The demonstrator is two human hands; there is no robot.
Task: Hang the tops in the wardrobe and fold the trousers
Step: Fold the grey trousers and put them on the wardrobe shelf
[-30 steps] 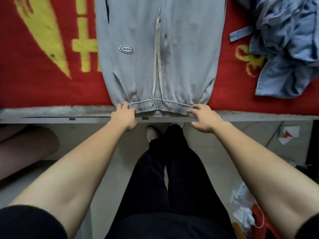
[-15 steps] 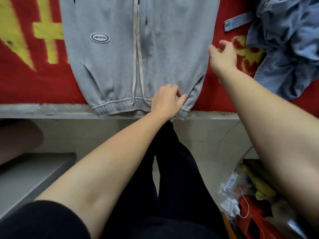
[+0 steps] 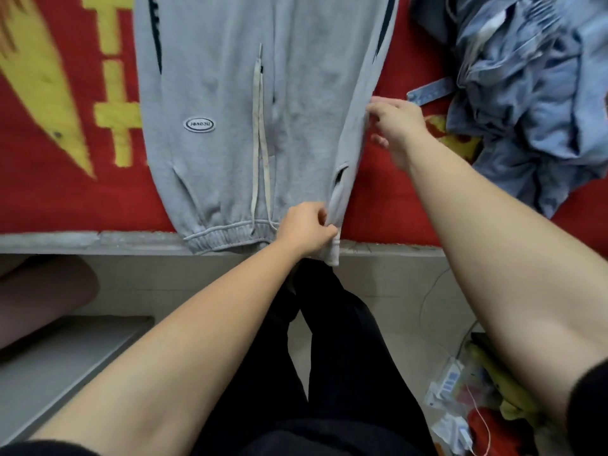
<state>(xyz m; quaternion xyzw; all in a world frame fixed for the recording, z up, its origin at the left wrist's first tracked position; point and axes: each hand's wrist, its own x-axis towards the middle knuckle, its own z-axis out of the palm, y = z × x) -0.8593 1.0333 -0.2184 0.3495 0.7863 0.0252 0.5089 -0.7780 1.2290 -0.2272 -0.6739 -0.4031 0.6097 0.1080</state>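
Head view: your grey trousers (image 3: 230, 93) lie flat on a red blanket (image 3: 49, 199), with the waistband at the grey ledge (image 3: 82, 243) nearest you. Their oval patch (image 3: 199, 125) carries upside-down lettering, too blurred to read. Your left hand (image 3: 306, 230) pinches the waistband's right corner. Your right hand (image 3: 398, 126) pinches the same side edge further up, lifting it. A blue denim heap (image 3: 533, 93) lies to the right, apart from the trousers.

The left hand (image 3: 304, 230) and right hand (image 3: 398, 126), both at the grey trousers (image 3: 296, 126), are bare, as are both forearms. Well below the grey trousers each arm ends in a short black sleeve (image 3: 592, 393). Straight below the grey trousers show two legs in plain black trousers (image 3: 345, 357), and farthest below them a black top (image 3: 296, 444)
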